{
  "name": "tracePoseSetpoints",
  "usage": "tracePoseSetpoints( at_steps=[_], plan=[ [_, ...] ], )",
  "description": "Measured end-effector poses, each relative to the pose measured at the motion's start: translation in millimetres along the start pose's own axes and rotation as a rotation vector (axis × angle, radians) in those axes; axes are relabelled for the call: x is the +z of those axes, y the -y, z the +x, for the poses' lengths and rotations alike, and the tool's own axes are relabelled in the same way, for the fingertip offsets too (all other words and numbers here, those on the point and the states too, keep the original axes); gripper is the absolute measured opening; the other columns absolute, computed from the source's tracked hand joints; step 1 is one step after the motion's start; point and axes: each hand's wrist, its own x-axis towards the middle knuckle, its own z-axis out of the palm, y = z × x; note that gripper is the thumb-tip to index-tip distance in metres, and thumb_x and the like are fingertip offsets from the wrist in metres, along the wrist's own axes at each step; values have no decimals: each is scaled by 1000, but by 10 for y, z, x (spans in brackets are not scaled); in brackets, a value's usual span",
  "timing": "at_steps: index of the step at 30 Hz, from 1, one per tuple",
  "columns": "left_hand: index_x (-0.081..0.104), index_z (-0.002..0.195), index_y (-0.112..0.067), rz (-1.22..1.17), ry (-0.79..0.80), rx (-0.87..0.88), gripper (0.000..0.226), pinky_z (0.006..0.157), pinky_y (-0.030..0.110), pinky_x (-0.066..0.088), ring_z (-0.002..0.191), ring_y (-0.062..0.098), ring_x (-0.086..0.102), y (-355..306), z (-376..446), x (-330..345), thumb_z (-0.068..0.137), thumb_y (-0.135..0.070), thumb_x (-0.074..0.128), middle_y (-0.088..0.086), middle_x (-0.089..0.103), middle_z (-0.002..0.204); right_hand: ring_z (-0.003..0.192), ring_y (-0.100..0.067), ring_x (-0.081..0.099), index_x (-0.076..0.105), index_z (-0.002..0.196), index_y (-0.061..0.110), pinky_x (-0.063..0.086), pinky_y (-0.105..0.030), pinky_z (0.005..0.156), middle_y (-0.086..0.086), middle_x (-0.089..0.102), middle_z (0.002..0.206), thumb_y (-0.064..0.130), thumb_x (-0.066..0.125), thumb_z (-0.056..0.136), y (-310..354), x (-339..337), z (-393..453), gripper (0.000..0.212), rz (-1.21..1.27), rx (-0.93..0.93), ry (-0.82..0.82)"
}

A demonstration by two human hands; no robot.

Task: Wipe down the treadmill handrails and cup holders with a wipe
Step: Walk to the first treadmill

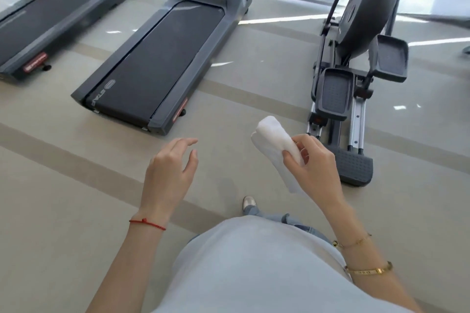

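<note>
The right hand (311, 162) pinches a folded white wipe (276, 145); the left hand (170, 165) hangs loose, fingers relaxed, well short of the treadmill (157, 63), its handrails seemingly out of view.

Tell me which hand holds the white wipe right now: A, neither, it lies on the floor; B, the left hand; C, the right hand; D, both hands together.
C: the right hand pinches the folded white wipe in the air, while the left hand hangs open beside it, holding nothing.
</note>
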Motion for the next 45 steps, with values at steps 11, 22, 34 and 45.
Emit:
tracePoseSetpoints(
  at_steps=[11,22,34,45],
  plan=[
    [66,119,-14,-35,-27,-61,25,93,34,50,110,17,61,-139,2200,615,97,-17,55,0,67,117,71,-6,50,62,103,19,45,-26,64,7,60,89,24,66,85,-359,203,2448,19,-8,-38,47],
    [66,117,-16,-29,-33,-81,24,90,38,51,106,15,60,107,4719,1207,96,-18,56,-3,67,115,74,0,53,63,105,20,40,-13,62,6,61,91,27,66,86,-584,813,4925,20,24,-32,85],
    [65,119,-14,-52,-25,-69,25,94,38,50,108,13,59,264,7291,1441,96,-15,56,-5,66,114,73,-12,54,63,102,19,48,-29,65,5,62,90,25,66,85,-492,1147,7501,17,47,2,63],
    [64,122,-16,-3,-89,-178,27,96,35,48,113,12,57,290,9364,2024,97,-18,54,-6,64,120,68,-9,52,65,99,15,38,-13,60,4,62,87,19,69,84,-770,1564,9893,16,81,-121,135]
  ],
)
